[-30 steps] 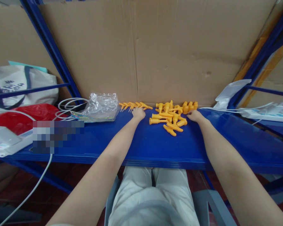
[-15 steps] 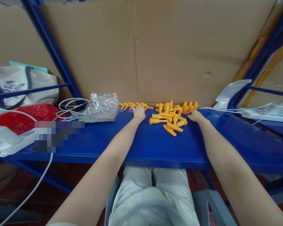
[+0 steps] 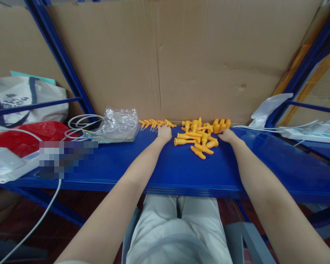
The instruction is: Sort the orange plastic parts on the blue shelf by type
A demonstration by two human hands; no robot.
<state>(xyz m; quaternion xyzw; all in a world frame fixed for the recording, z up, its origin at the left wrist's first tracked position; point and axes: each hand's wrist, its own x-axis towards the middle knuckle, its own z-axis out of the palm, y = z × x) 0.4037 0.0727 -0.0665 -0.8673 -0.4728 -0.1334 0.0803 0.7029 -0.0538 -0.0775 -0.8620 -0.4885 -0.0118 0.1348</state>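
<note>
My left hand [image 3: 164,134] rests at the right end of a row of yellow corkscrews [image 3: 153,123] with metal spirals. Its fingers are curled at the last corkscrew [image 3: 170,123], whose handle shows beyond them; its spiral is hidden. Curled on the tabletop, my right hand [image 3: 227,135] is close to the upright yellow sleeves [image 3: 222,125]; what its fingers hold, if anything, is hidden. Between my hands lies a loose pile of yellow handles and ribbed sleeves [image 3: 194,135].
The blue shelf top [image 3: 181,172] backs onto a cardboard wall [image 3: 195,66]. Left stand a clear plastic bag [image 3: 119,124], coiled white cable [image 3: 74,126], red bag [image 3: 44,135] and white power strip [image 3: 19,167]. Another power strip [image 3: 313,134] is at right.
My left hand has shifted slightly right and toward me, and the end corkscrew's handle sits a little further left. The right hand and the pile look unmoved.
</note>
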